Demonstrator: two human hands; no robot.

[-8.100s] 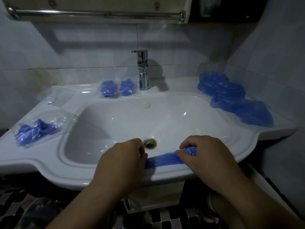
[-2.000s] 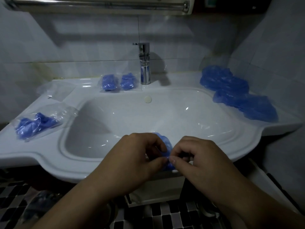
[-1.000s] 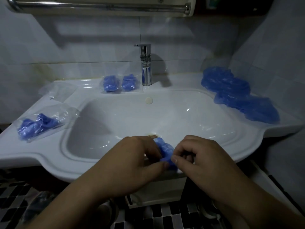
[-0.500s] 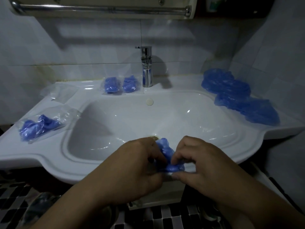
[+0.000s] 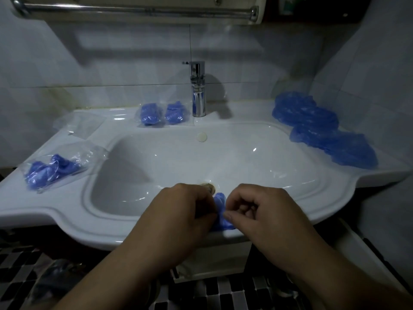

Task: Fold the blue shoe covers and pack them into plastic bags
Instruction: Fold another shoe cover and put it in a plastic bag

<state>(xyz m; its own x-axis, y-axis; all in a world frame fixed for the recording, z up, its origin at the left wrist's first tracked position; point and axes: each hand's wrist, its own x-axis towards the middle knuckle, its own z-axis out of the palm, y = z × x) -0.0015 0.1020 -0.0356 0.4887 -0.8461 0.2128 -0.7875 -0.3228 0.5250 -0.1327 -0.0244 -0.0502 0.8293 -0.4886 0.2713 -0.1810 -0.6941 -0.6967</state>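
A small folded blue shoe cover [image 5: 220,212] lies bunched on the front rim of the white sink [image 5: 67,217]. My left hand [image 5: 178,217] and my right hand [image 5: 263,211] both pinch it between their fingertips, one on each side; most of it is hidden by the fingers. A heap of loose blue shoe covers [image 5: 324,129] lies on the right counter. A plastic bag with blue covers inside [image 5: 54,168] rests at the left. Two more packed bags [image 5: 162,114] sit by the tap. An empty clear bag [image 5: 79,124] lies at the back left.
A chrome tap [image 5: 197,90] stands at the back middle, and the drain [image 5: 207,186] is just beyond my fingers. A metal rail [image 5: 134,8] runs overhead. Tiled walls close in behind and on the right. Black and white floor tiles show below the sink.
Eight seconds ago the cover was stretched as a long strip between my hands; it is now a tight small bundle. Over the last second my fingers kept working it, hands staying close together.
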